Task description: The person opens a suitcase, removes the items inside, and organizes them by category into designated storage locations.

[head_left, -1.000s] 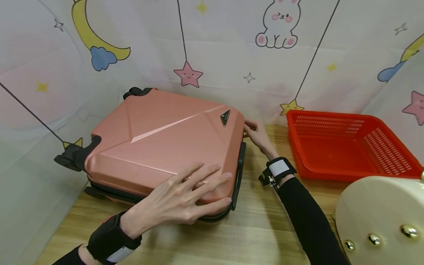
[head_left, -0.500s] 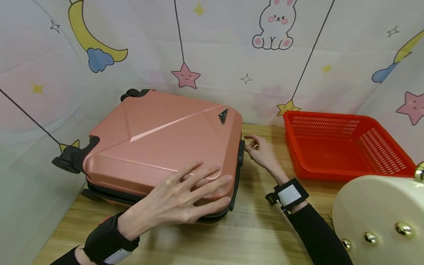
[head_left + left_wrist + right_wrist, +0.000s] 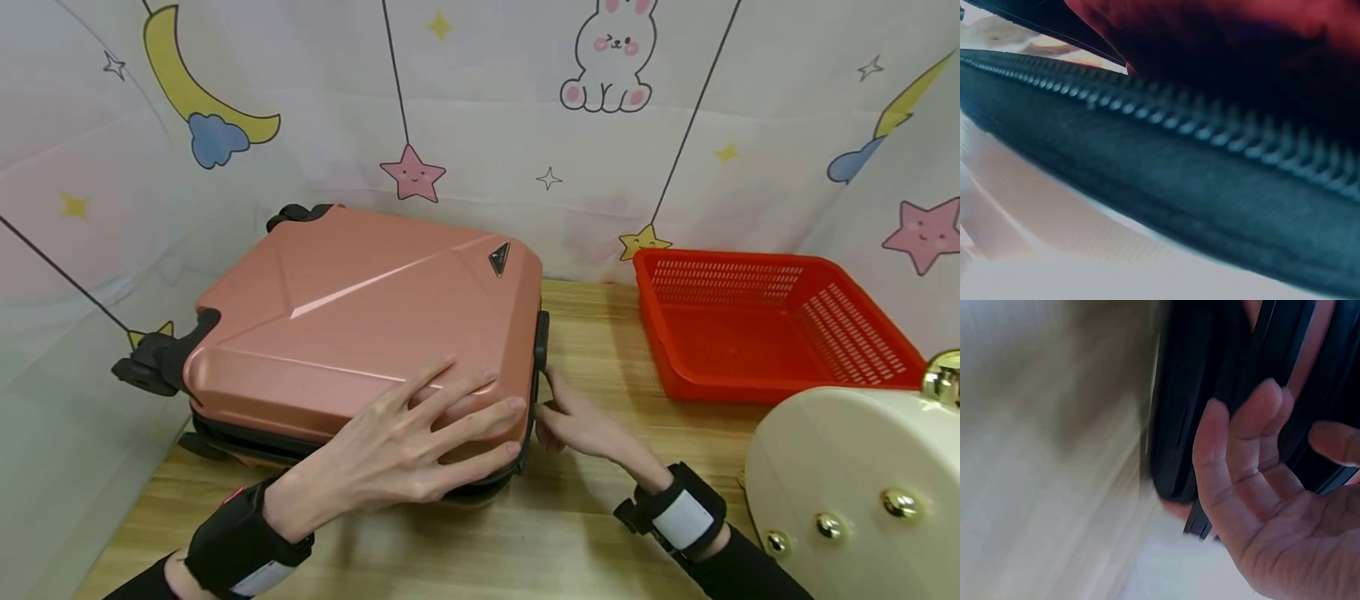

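Moved nearer along the case (image 3: 375,312), the right hand (image 3: 576,421) has fingers loosely bent, thumb apart; the left hand (image 3: 393,450) lies spread on the lid (image 3: 420,287). A cream box (image 3: 806,462) stands at right; the case lies on the table (image 3: 592,508), a red basket (image 3: 720,392) farther back.

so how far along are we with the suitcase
Done: the suitcase lies flat, looking nearly closed. In hand: the left hand rests on top; the right hand is at one end. Remaining, perhaps: joining the zip, whose teeth look parted in the left wrist view, unless it's being opened.
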Motion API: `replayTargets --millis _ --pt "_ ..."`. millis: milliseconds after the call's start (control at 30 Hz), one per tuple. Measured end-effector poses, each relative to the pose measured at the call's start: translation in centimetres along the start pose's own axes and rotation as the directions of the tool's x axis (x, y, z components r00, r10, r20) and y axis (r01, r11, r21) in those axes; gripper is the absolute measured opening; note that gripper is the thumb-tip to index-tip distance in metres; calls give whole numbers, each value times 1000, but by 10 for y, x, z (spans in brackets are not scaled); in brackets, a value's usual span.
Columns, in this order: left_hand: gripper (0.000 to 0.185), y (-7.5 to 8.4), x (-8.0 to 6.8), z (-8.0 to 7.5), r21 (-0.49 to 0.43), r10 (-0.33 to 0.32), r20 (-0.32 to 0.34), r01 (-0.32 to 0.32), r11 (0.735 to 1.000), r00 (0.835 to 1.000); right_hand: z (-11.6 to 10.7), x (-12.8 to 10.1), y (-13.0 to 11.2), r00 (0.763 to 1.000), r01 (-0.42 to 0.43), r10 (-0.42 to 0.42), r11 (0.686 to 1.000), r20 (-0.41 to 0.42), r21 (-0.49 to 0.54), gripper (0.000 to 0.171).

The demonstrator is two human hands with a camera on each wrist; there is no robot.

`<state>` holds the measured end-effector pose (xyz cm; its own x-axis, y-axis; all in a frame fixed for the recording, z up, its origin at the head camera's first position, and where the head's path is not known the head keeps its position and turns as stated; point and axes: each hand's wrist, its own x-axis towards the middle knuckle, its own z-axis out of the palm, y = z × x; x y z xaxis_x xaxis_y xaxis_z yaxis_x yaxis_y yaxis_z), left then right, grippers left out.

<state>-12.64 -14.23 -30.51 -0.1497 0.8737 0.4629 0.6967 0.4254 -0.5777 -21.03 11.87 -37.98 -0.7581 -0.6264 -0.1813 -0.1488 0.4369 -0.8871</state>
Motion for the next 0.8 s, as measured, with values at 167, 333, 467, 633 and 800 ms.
replayTargets --millis 167,333,467,633,800 --pt "36 1 6 3 20 15 -18 -15 1000 1000 20 -24 -2 998 37 -39 999 57 34 87" --pt "36 2 12 7 21 11 -19 -11 1000 1000 37 -28 -7 996 77 -82 990 -33 -122 75" --pt "34 1 15 7 26 3 -16 -3 1000 1000 46 -22 -11 994 51 -80 945 -78 -323 33" --pt "33 -1 21 7 26 -6 -23 7 1000 1000 46 -18 -13 989 -87 31 914 -146 -396 10" --pt "33 -5 21 8 48 -20 -23 21 999 1000 23 -15 -1 981 -102 34 928 -189 -359 46"
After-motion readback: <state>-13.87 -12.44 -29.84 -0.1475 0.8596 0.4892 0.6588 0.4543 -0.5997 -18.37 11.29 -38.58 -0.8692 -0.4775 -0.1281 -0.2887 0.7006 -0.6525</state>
